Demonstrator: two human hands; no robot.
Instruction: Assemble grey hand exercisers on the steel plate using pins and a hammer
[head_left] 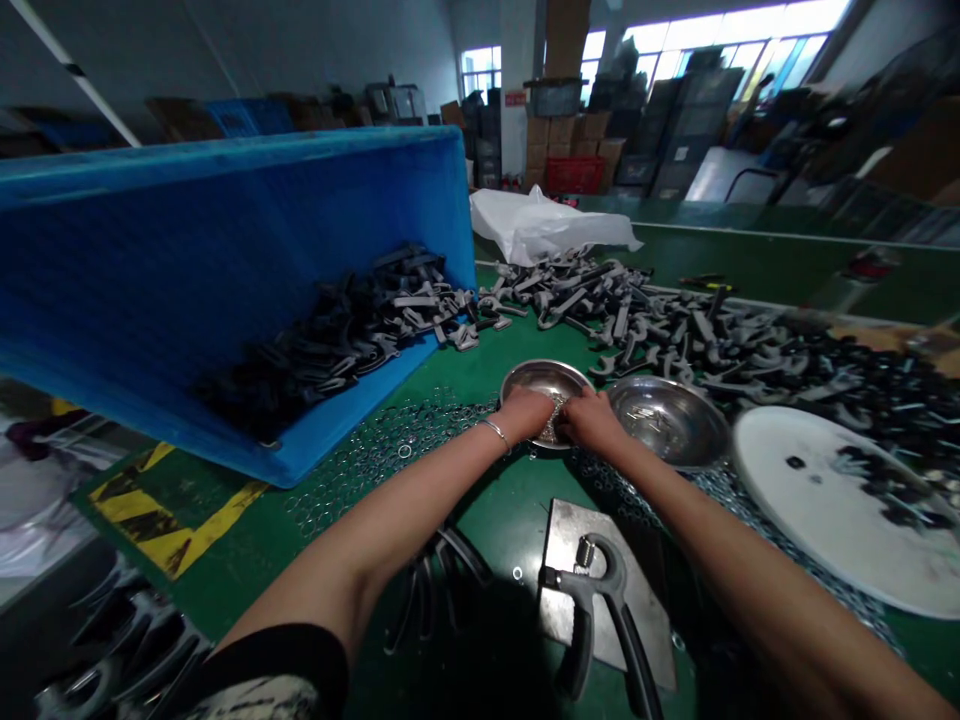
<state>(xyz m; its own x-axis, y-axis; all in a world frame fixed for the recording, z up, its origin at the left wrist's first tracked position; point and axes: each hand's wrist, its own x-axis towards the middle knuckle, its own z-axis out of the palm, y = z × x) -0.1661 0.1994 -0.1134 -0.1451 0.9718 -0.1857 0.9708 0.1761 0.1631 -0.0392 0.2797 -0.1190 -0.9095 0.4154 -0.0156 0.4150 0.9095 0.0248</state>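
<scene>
Both hands are at a shiny metal bowl (pixel 546 370) with small metal parts in it. My left hand (pixel 528 412), with a bangle at the wrist, reaches in over the left side. Its fingers are bent together, the tips hidden. From the right rim my right hand (pixel 589 418) reaches in with curled fingers. What either hand pinches is too small to make out. Nearer to me, a grey-and-black hand grip strengthener (pixel 600 590) with a coil spring lies on a metal plate (pixel 559 530). More grip handles (pixel 442 580) lie under my left forearm.
A second metal bowl (pixel 675 425) with a few small pins stands right, beside a white tray (pixel 795 510) of black and metal parts. Loose rings (pixel 390 440) cover the table at left. A tipped blue crate (pixel 315 210) spills grey handles (pixel 622 310), heaped behind the bowls.
</scene>
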